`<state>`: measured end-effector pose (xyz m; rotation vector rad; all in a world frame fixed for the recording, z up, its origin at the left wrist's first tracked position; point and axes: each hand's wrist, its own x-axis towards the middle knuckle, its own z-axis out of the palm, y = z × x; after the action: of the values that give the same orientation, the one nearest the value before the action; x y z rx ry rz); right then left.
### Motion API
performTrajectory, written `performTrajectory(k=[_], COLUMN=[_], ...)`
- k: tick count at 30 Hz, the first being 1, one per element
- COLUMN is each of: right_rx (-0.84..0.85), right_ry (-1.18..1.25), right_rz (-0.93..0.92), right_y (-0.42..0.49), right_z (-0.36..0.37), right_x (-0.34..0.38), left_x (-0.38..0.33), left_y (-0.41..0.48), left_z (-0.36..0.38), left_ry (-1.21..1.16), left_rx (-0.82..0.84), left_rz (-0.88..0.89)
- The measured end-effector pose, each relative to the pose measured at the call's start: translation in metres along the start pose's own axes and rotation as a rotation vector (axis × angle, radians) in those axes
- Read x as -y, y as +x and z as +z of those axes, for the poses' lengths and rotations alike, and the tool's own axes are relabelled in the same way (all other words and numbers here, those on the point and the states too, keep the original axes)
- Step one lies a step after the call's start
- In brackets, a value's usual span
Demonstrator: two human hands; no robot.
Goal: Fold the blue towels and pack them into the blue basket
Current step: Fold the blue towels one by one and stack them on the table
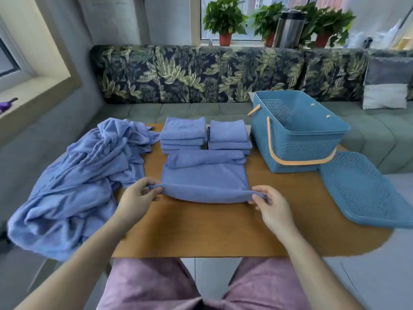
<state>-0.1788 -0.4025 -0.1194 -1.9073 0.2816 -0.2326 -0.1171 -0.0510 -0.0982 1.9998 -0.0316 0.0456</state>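
Head view: towel (204, 183) ends in fingers (149, 193)

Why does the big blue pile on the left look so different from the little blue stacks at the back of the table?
The crumpled pile is loose and wrinkled; the folded stacks are flat, neat squares. The crumpled pile sprawls wide and hangs over the table edge; the folded stacks sit compactly on it, side by side. Both are the same blue cloth.

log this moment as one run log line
step: folding towel | left hand: pinches left end | right hand: pinches right end | folded stacks: two | basket: empty, lid off
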Motion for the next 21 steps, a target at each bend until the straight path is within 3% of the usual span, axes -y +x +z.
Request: performTrajectory(k=[7, 15, 19, 21], right_rx=[-0.036, -0.08, -0.11, -0.151], right_ry=[-0.117, -0.168, -0.189, -0.288], right_rz=[-0.055, -0.092, -0.114, -0.224], right_y=[-0.021, -0.023, -0.027, -0.029], right_z=[0.013, 0.014, 0.012, 0.012], right_x=[-0.039, -0.037, -0.034, -0.033], left_x=[0.039, 0.041, 0.048, 0.051], left_y=[-0.026, -0.029, -0.03, -0.029], left_z=[0.016, 0.022, 0.021, 0.019], left_ry=[0.171, 0.153, 0.044, 0.048], left_rx=[-0.103, -0.14, -0.066, 0.012], left_rz=[-0.003, 0.019, -0.006, 0.024])
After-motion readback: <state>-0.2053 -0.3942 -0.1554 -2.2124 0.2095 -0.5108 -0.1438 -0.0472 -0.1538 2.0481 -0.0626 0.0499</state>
